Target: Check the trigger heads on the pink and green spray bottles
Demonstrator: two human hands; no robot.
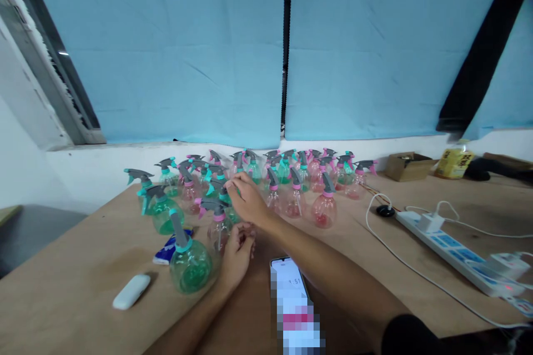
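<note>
Blue curtains (166, 55) hang behind a wide brown worktop (100, 255), its far side crowded with spray bottles (295, 199), green and pink, standing upright in loose rows near the wall — probably so the near edge leaves room for the arms. A white power strip (447, 249) lies to the right, presumably kept aside so its cables miss the bottles. The right hand (250, 199) reaches over the left, fingers bent at the head of a green bottle (232, 214) standing mid-group; whether they grip it I cannot tell. The left hand (238, 252) is curled low beside a pink bottle (219, 233), perhaps to steady something — its hold is unclear. A lit phone (287, 274) lies between the forearms, and a small white case (131, 292) sits front left.
</note>
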